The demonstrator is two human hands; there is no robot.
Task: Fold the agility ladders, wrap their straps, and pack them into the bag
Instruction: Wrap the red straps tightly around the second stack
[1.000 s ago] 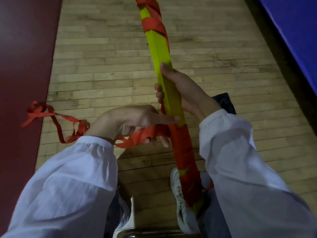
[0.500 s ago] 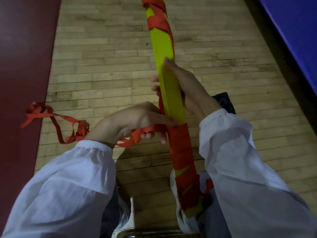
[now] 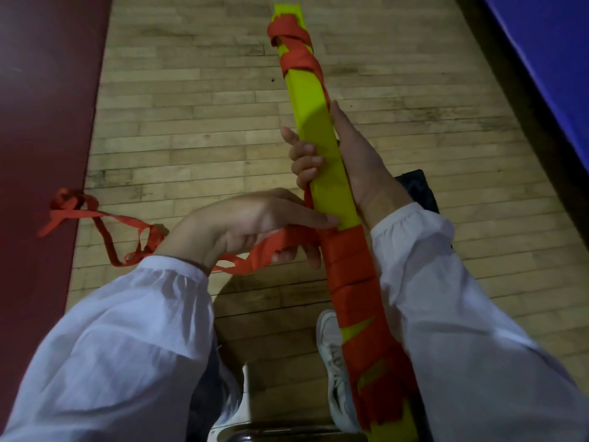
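Note:
A folded stack of yellow ladder rungs (image 3: 322, 145) runs from my lap up and away across the middle of the view. Red strap (image 3: 349, 275) is wound tightly around its lower half, and more red strap is knotted near its far end. My right hand (image 3: 357, 161) grips the bare yellow middle, fingers curled round its left edge. My left hand (image 3: 251, 221) holds the loose strap (image 3: 264, 253) just left of the stack, with its index finger pressing the top edge of the wrapping. The rest of the strap trails left across the floor.
Pale wooden floor (image 3: 197, 129) lies under everything. A dark red mat (image 3: 41, 122) covers the left side and a blue mat (image 3: 548, 52) the upper right. A dark object (image 3: 417, 189) lies behind my right wrist. My white shoe (image 3: 331, 358) is below the stack.
The stack has shifted slightly right and its far end has come more into view. My right hand has slid a little up the yellow part. My left hand keeps holding the strap at the wrapping.

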